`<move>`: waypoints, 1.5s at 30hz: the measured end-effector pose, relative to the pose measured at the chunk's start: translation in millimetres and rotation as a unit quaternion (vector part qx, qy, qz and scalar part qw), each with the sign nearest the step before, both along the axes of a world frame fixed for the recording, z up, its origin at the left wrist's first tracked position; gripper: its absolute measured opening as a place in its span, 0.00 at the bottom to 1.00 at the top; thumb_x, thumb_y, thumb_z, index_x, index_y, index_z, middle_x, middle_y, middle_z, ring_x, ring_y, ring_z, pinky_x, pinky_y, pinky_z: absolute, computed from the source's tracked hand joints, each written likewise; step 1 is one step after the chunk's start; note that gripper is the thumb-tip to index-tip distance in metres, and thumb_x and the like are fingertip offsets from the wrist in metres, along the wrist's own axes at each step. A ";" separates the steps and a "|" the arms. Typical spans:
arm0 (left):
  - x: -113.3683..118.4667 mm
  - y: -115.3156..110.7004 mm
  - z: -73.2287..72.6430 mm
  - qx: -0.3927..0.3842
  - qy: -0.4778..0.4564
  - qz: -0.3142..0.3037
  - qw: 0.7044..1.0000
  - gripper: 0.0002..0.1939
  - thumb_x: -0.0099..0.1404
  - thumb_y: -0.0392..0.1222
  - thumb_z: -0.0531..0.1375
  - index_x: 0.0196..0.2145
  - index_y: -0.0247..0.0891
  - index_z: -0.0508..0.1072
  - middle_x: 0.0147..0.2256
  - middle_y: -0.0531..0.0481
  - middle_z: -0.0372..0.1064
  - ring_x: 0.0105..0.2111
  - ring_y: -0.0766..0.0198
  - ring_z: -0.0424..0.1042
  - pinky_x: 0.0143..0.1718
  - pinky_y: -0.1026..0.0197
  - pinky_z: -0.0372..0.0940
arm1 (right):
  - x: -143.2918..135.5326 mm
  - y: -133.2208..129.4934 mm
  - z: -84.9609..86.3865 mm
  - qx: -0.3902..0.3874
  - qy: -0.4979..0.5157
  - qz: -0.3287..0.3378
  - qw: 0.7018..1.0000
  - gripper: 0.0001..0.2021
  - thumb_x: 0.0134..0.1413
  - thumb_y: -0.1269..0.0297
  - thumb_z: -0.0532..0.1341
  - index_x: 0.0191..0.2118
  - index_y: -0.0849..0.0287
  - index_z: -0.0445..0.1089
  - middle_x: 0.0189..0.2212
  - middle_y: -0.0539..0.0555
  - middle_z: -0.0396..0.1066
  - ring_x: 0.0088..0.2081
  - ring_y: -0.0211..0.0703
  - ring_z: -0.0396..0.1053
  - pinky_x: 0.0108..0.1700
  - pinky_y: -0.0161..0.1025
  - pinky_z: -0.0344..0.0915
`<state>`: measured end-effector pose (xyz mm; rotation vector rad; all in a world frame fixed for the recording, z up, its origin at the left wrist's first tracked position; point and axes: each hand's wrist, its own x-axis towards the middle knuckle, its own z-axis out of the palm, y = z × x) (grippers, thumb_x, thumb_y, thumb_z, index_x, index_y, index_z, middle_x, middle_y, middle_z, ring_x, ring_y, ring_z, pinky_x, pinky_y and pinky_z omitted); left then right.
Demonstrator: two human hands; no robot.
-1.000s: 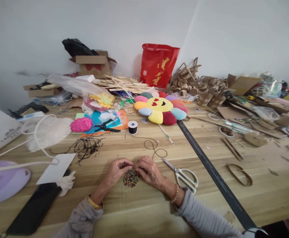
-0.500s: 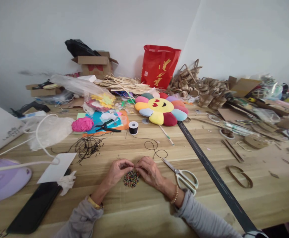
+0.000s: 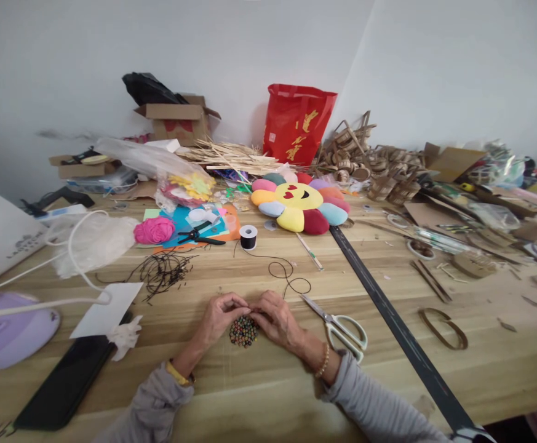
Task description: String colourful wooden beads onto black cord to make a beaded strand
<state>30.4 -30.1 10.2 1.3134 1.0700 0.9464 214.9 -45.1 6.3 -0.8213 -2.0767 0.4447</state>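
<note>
My left hand [image 3: 222,317] and my right hand [image 3: 275,317] meet at the fingertips, both closed in a pinch just above the table. The thing in the left fingertips is too small to make out. From a white spool [image 3: 248,237], thin black cord [image 3: 281,271] curls across the wood and passes behind my right hand, whose fingers appear to pinch it. Directly below the fingertips lies a cluster of small dark multicoloured beads [image 3: 244,332]. Scissors with pale handles [image 3: 349,335] rest beside my right wrist, blades partly apart.
Cut black cord pieces [image 3: 164,271], pliers [image 3: 198,237] and pink yarn [image 3: 154,230] lie left. A phone [image 3: 65,381] is near my left sleeve. Behind are a flower cushion [image 3: 300,203] and a red bag [image 3: 298,123]. A dark strip [image 3: 388,320] crosses the table on the right.
My hands keep almost the same pinch over the beads, with the fingertips shifting only slightly. The view has moved a little; the objects on the table stay where they were.
</note>
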 end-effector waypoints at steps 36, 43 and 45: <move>-3.0 -2.2 9.9 0.112 0.085 -0.020 0.990 0.08 0.58 0.41 0.60 0.24 0.34 0.73 0.25 0.50 0.70 0.28 0.63 0.68 0.32 0.64 0.63 | 7.5 2.0 2.7 -0.019 -0.056 -0.125 0.990 0.03 0.56 0.71 0.57 0.35 0.59 0.68 0.33 0.56 0.68 0.37 0.46 0.63 0.40 0.43 0.62; -2.7 -2.1 7.5 0.120 0.080 -0.029 0.989 0.09 0.57 0.41 0.60 0.24 0.34 0.73 0.25 0.50 0.71 0.28 0.62 0.69 0.33 0.63 0.64 | 2.6 -3.7 3.4 -0.004 -0.001 -0.063 0.998 0.13 0.56 0.68 0.60 0.48 0.58 0.64 0.40 0.58 0.69 0.42 0.48 0.65 0.45 0.45 0.64; -2.4 -3.1 8.3 0.122 0.081 -0.034 0.989 0.08 0.58 0.41 0.60 0.24 0.34 0.73 0.24 0.50 0.71 0.28 0.62 0.69 0.32 0.63 0.63 | 0.2 -4.4 1.2 -0.010 0.016 -0.046 0.999 0.08 0.59 0.66 0.60 0.44 0.57 0.66 0.36 0.56 0.71 0.38 0.45 0.66 0.41 0.42 0.65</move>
